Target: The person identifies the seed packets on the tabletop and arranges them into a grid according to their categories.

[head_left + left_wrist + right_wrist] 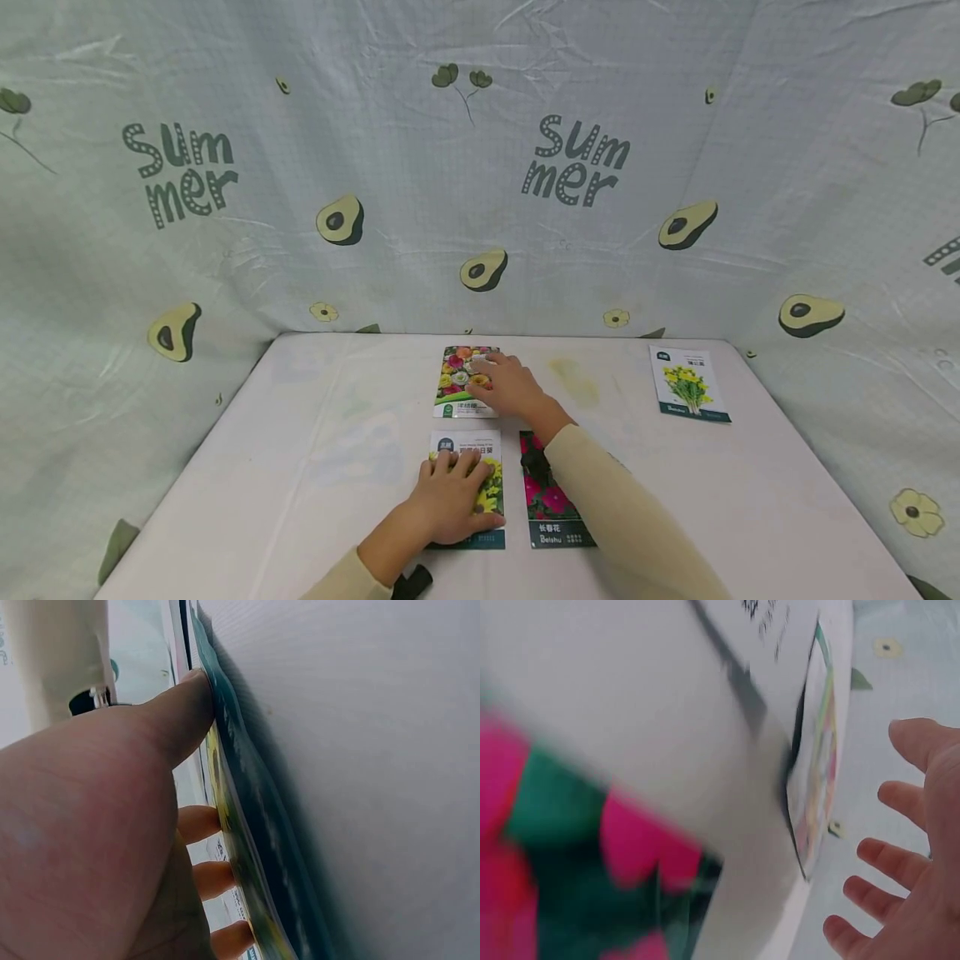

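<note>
My left hand (448, 502) rests on a seed packet with yellow flowers (491, 493), fingers spread. In the left wrist view its thumb and fingertips touch the packet's face, and the teal lower edge (259, 787) lifts slightly off the table. Farther back, my right hand (513, 389) reaches over a seed packet with multicoloured blossoms (453, 375) and covers its right part in the head view. The right wrist view has those fingers (889, 859) spread and apart from that packet. Below the right forearm lies a seed packet with magenta flowers (553, 507), partly hidden by the sleeve.
A seed packet with a yellow flower bunch (687, 387) lies at the back right of the white table (330, 467). Behind the table hangs a pale cloth (405, 183) printed with avocados. A black strap piece (412, 582) shows by the left wrist.
</note>
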Available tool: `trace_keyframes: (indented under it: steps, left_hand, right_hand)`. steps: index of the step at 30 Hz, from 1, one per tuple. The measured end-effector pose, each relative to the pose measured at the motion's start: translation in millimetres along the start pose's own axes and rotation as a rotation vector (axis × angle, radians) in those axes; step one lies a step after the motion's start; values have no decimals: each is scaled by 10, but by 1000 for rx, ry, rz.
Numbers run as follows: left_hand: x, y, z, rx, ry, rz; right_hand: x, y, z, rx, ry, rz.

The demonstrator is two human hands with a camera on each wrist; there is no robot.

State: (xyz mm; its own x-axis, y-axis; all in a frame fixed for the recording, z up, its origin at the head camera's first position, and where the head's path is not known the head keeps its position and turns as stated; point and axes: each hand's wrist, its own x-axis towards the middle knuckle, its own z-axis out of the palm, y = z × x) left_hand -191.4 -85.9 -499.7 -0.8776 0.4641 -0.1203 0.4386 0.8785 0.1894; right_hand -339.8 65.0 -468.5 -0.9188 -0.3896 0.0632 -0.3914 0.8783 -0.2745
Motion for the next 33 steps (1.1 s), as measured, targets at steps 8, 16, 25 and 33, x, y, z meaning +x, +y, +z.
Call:
trace_keyframes:
  steps: [8,16,25,33]
  left_hand:
    - [-45,49,-112,-21,-34,-8]
    - [-79,86,-167,-16,-37,-17]
    - [-27,27,-66,-26,-14,1]
    - [-40,28,-76,-28,-18,4]
  right_hand:
    - [-163,250,-157,86,59,4]
    - [-372,597,-236,152,130,-26]
    - [-668,1081,-302,308,139,-57]
    - [-932,1419,-373,336,112,-5]
